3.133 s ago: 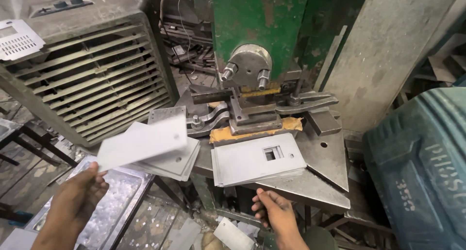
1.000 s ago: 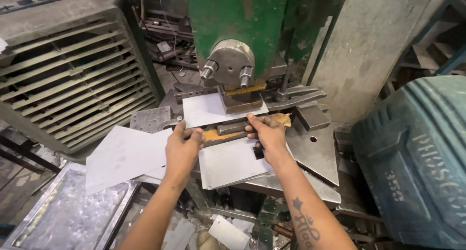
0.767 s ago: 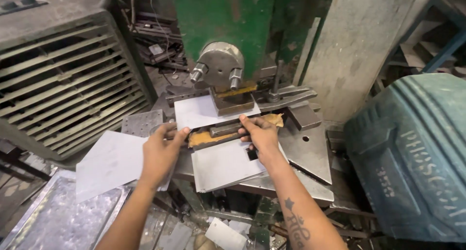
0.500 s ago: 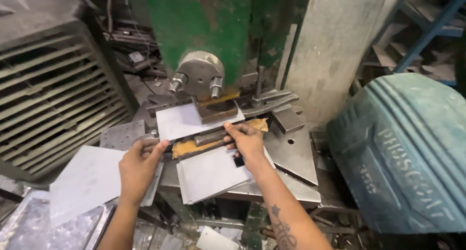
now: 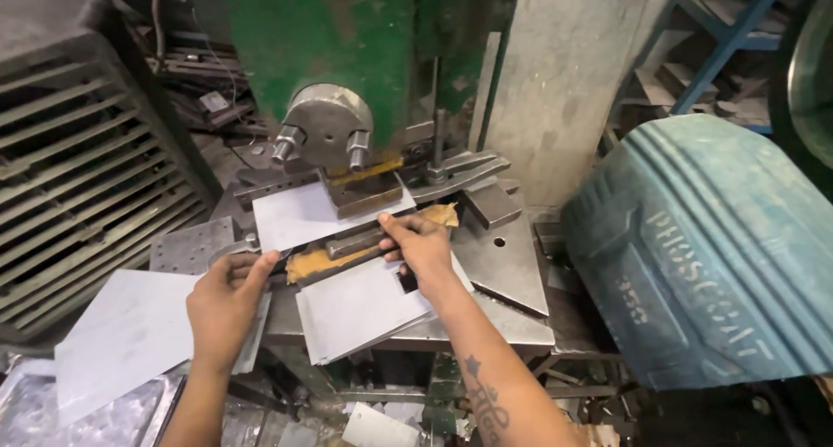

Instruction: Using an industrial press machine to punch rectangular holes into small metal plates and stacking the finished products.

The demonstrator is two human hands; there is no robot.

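Note:
A thin grey metal sheet (image 5: 299, 214) lies in the die of a green press (image 5: 330, 30), under its round ram head (image 5: 327, 133). My left hand (image 5: 227, 301) pinches the sheet's near left edge. My right hand (image 5: 420, 248) presses on the sheet's near right edge at the die bar (image 5: 351, 241). A punched sheet with a square hole (image 5: 360, 306) lies on the press table (image 5: 512, 278) below my right hand.
A blank sheet stack (image 5: 121, 334) lies at lower left over a metal tray (image 5: 52, 412). A slatted grey housing (image 5: 82, 178) stands left. A blue-green drum (image 5: 703, 247) sits right, a concrete pillar (image 5: 564, 74) behind the press.
My left hand carried a blank sheet from the left to the press. Both hands now hold it in the die. The view has shifted so the press sits more central.

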